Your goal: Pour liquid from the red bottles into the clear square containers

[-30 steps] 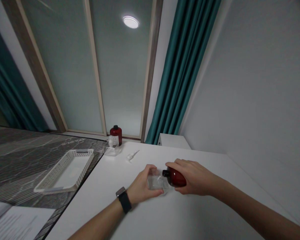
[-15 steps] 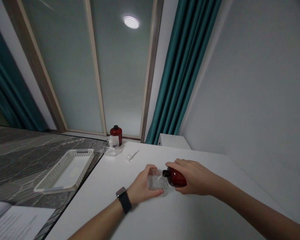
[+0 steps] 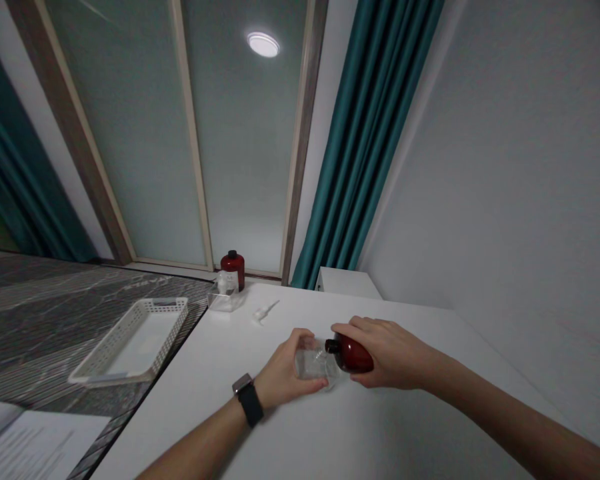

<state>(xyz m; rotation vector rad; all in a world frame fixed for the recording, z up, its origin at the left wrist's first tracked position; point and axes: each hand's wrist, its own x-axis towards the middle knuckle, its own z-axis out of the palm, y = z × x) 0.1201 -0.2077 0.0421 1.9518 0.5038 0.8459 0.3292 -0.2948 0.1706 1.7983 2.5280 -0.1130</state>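
Your left hand (image 3: pixel 286 373) is wrapped around a small clear bottle (image 3: pixel 311 365) standing on the white table (image 3: pixel 330 433). Your right hand (image 3: pixel 387 353) grips a dark red bottle (image 3: pixel 351 355), tipped on its side with its black neck just over the clear one. Both sit near the middle of the table, well away from its left edge. A white basket (image 3: pixel 135 340) lies past that edge, and a second red bottle (image 3: pixel 233 268) stands at the far end. There is bare table all around your hands.

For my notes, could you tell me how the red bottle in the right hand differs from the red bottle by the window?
The held red bottle is tipped sideways in the right hand, neck toward a clear container held by the left hand. The far red bottle stands upright, untouched. Both are dark red with black tops.
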